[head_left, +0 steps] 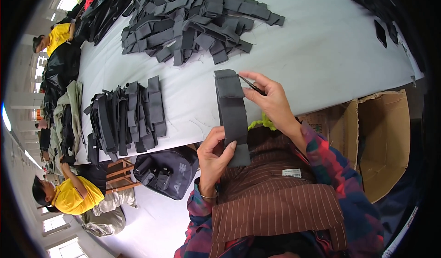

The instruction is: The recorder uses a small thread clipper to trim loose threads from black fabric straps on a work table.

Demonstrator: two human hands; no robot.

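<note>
My left hand (214,154) grips the lower part of a dark grey fabric strip (232,113), thumb on top. The strip is layered, with stitched folds across it, and reaches from the table over its near edge. Beside the strip's far end, my right hand (271,99) pinches a slim, dark, pointed trimming tool (252,84). Its tip is at the strip's upper right edge; whether it touches a thread cannot be made out. Left of my hands lies a row of similar strips (131,115). A loose heap of strips (188,24) spreads over the far side of the table.
The white table (312,42) runs before me, with a dark phone-like object (380,33) at far right. An open cardboard box (383,143) stands right, a black bag (167,173) below left. A yellow-green cord (262,122) hangs near my waist. Two people in yellow (80,196) work at left.
</note>
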